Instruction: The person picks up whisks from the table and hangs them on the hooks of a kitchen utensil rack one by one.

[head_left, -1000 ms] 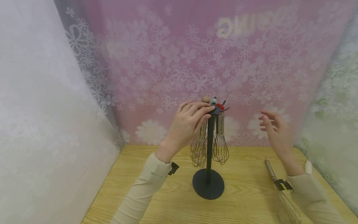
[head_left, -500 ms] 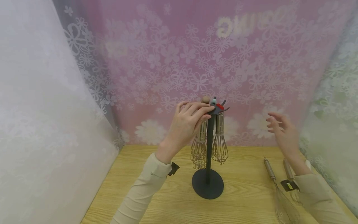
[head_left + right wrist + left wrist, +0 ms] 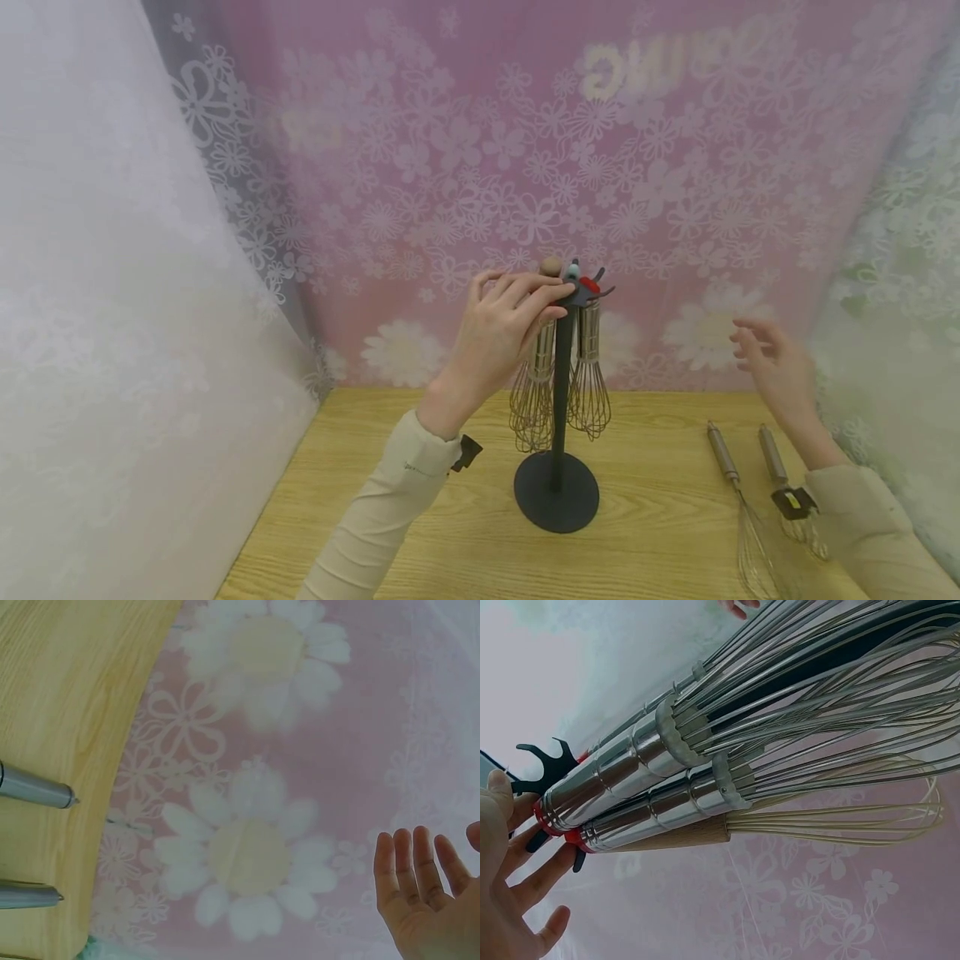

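A black stand (image 3: 557, 493) with a round base and curved hooks on top carries several hanging whisks. Steel-handled whisks (image 3: 590, 333) hang beside its pole, with red rings at their handle ends. Behind them in the left wrist view hangs a whisk with a wooden handle (image 3: 679, 834). My left hand (image 3: 501, 325) rests on the stand's top, its fairly straight fingers touching there beside the red rings; its thumb stands apart from the handles. Off to the right, my right hand (image 3: 780, 371) hovers over the table with relaxed fingers and holds nothing.
Two more whisks lie on the wooden table (image 3: 420, 533) at the right: one long whisk (image 3: 722, 454), and another whisk (image 3: 772, 454) partly covered by the right wrist's camera. Flowered curtains (image 3: 480, 167) enclose the table at the back and sides.
My right hand has drawn away to the right and slightly down, uncovering the two whisks on the table. The left hand stays at the stand's top; the hanging whisks barely shift.
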Available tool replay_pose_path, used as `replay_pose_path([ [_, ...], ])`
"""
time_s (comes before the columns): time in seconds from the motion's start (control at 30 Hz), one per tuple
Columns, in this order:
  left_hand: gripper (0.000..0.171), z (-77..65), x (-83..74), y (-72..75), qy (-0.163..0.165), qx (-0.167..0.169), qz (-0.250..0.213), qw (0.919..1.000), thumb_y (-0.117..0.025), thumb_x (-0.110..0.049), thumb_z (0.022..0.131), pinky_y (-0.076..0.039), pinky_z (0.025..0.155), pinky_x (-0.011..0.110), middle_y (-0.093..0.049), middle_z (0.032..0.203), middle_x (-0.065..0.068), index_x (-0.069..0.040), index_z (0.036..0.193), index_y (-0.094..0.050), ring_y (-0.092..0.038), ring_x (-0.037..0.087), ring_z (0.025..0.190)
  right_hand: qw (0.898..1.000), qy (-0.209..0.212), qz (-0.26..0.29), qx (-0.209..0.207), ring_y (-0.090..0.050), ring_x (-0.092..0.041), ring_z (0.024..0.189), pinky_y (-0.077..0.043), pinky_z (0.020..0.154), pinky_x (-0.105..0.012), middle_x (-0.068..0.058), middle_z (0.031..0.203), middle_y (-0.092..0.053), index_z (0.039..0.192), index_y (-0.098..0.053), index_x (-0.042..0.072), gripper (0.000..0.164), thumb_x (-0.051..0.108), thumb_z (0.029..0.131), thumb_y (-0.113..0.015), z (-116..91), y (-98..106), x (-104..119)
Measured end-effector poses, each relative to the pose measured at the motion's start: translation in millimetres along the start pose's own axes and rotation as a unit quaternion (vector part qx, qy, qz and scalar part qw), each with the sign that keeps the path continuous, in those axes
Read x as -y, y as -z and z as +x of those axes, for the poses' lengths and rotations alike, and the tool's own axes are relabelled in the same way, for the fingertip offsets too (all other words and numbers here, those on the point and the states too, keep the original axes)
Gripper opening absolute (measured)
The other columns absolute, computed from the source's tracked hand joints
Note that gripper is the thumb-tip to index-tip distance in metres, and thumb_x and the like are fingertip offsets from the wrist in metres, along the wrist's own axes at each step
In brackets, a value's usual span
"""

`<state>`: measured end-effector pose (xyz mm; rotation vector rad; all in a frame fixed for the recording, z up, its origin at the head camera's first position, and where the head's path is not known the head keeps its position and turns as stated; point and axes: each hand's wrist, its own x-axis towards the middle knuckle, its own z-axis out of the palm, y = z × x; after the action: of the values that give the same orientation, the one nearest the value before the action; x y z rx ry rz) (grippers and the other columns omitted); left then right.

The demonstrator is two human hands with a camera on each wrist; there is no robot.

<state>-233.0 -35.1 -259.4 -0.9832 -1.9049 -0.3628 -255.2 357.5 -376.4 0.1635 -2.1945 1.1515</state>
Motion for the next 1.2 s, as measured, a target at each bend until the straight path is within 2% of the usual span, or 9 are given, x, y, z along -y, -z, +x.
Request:
replay_pose_path([
  [0.17, 0.028, 1.0, -2.1, 0.3, 0.002, -0.002, 0.016, 0.9999, -0.066, -0.032, 0.097, -0.040, 0.104, 0.044, -0.070, 0.117, -0.001, -0.021, 0.122, -0.073, -0.065, 0.018, 0.108, 1.000, -0.006, -0.002, 0.014, -0.057, 0.019, 0.075, -0.050, 0.062, -0.006, 0.040, 0.096, -0.056, 0.135, -0.056, -0.007, 0.040, 0.022, 0.107, -0.051, -1.3, 2.4, -13.9],
  [0.37, 0.029, 2.2, -4.6, 1.4, 0.009, -0.001, 0.021, 0.9997, -0.064, -0.034, 0.098, -0.039, 0.102, 0.045, -0.070, 0.117, -0.001, -0.021, 0.122, -0.073, -0.064, 0.019, 0.106, 0.999, -0.006, -0.002, 0.032, -0.056, 0.020, 0.075, -0.051, 0.062, -0.007, 0.039, 0.096, -0.055, 0.134, -0.054, -0.009, 0.041, 0.022, 0.108, -0.050, -2.0, 4.6, -20.8],
  [0.67, 0.029, 3.2, -7.1, -0.1, 0.015, -0.008, 0.029, 0.9994, -0.064, -0.038, 0.097, -0.039, 0.102, 0.045, -0.070, 0.114, -0.003, -0.022, 0.120, -0.073, -0.064, 0.018, 0.104, 0.998, -0.008, -0.032, 0.050, -0.055, 0.020, 0.071, -0.053, 0.058, -0.011, 0.038, 0.094, -0.051, 0.133, -0.056, -0.008, 0.038, 0.020, 0.108, -0.050, -5.1, 4.2, -32.4],
  [0.73, 0.029, 3.3, -7.2, -0.3, 0.014, -0.009, 0.031, 0.9994, -0.065, -0.037, 0.096, -0.039, 0.102, 0.045, -0.070, 0.114, -0.003, -0.022, 0.120, -0.073, -0.064, 0.019, 0.103, 0.998, -0.009, -0.039, 0.056, -0.054, 0.020, 0.072, -0.053, 0.058, -0.011, 0.028, 0.095, -0.058, 0.133, -0.056, -0.009, 0.038, 0.019, 0.108, -0.049, -5.9, 3.5, -35.6],
  [0.83, 0.030, 3.1, -7.0, -0.6, 0.013, -0.007, 0.031, 0.9994, -0.066, -0.037, 0.096, -0.039, 0.103, 0.045, -0.070, 0.114, -0.003, -0.022, 0.120, -0.073, -0.064, 0.019, 0.104, 0.996, -0.020, -0.044, 0.073, -0.053, 0.020, 0.073, -0.052, 0.058, -0.011, -0.007, 0.103, -0.070, 0.136, -0.053, -0.010, 0.041, 0.020, 0.109, -0.047, -7.4, 2.4, -40.6],
  [0.9, 0.030, 3.1, -6.9, -0.8, 0.012, -0.005, 0.032, 0.9994, -0.065, -0.037, 0.097, -0.040, 0.103, 0.044, -0.070, 0.115, -0.003, -0.021, 0.121, -0.073, -0.063, 0.019, 0.104, 0.995, -0.028, -0.044, 0.086, -0.052, 0.021, 0.074, -0.052, 0.059, -0.011, -0.030, 0.113, -0.065, 0.138, -0.051, -0.011, 0.043, 0.021, 0.109, -0.045, -8.3, 2.1, -43.5],
  [0.93, 0.030, 3.1, -6.9, -0.9, 0.011, -0.003, 0.032, 0.9994, -0.064, -0.037, 0.098, -0.040, 0.102, 0.043, -0.070, 0.115, -0.003, -0.021, 0.121, -0.073, -0.063, 0.019, 0.105, 0.994, -0.032, -0.043, 0.092, -0.052, 0.021, 0.074, -0.052, 0.060, -0.011, -0.038, 0.117, -0.061, 0.139, -0.050, -0.012, 0.044, 0.021, 0.109, -0.044, -8.7, 1.9, -45.0],
  [1.2, 0.029, 2.4, -6.9, -1.2, 0.011, -0.002, 0.031, 0.9995, -0.063, -0.037, 0.099, -0.040, 0.102, 0.043, -0.069, 0.115, -0.003, -0.021, 0.121, -0.073, -0.062, 0.019, 0.106, 0.989, -0.061, -0.034, 0.132, -0.054, 0.016, 0.074, -0.057, 0.061, -0.019, -0.043, 0.122, -0.055, 0.140, -0.046, -0.014, 0.047, 0.023, 0.110, -0.042, -10.9, -0.5, -58.2],
])
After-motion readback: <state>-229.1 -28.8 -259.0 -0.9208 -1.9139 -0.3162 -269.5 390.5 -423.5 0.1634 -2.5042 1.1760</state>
